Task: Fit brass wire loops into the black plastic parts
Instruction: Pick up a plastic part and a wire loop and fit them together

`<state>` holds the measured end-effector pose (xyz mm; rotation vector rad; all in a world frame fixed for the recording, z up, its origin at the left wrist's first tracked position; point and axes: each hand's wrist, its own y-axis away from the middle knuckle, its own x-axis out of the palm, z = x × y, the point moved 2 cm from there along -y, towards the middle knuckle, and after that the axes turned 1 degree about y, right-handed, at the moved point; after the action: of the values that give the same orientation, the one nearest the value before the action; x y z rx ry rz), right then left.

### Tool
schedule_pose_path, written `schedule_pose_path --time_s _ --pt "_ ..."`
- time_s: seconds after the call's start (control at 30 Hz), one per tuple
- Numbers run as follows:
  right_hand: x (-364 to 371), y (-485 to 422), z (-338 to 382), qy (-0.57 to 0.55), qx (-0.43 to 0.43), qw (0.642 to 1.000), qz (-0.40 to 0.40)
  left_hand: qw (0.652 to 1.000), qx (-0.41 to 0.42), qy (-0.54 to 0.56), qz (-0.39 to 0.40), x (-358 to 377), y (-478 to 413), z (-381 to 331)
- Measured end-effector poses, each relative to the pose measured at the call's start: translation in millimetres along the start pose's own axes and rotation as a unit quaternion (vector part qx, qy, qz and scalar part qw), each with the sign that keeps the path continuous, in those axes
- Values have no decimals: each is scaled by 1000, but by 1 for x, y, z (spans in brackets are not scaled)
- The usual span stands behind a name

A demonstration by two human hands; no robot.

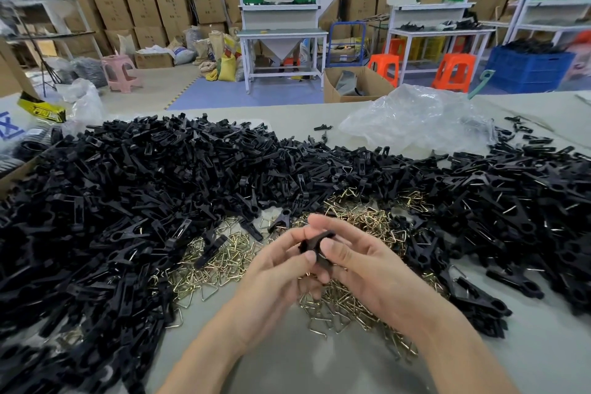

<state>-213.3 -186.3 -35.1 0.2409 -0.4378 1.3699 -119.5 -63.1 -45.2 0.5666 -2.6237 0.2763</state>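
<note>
Head: black part (pixel 316 245) betw. 2 hands (pixel 271 272) (pixel 361 269)

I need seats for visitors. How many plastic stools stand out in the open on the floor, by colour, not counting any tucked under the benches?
Pink stool: 1
Orange stools: 2
Total: 3

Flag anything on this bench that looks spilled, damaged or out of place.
Nothing looks damaged. Several black parts lie strewn over the brass loops, mixing the piles, and a stray part sits beside the crumpled plastic bag.
</note>
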Motion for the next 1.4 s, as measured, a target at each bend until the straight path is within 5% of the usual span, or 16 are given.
schedule_pose_path --time_s 0.13,0.3,0.77,1.0,1.17,1.4 --pt "3 3 -2 107 9 994 7 999 -14 -22 46 5 -1 -1" --pt "12 3 -12 323 17 946 -5 995 -49 -85 -16 1 2 8" --pt "18 7 -7 240 65 966 78 959 -107 -243 96 -7 8 -15" --pt "20 8 -4 302 43 947 106 959 -62 -267 69 -5 8 -11" --pt "14 5 -8 154 49 986 40 984 -20 -172 -44 -5 1 -2" --pt "28 -8 -24 219 1 976 -24 974 -23 -199 -103 -5 -4 9"
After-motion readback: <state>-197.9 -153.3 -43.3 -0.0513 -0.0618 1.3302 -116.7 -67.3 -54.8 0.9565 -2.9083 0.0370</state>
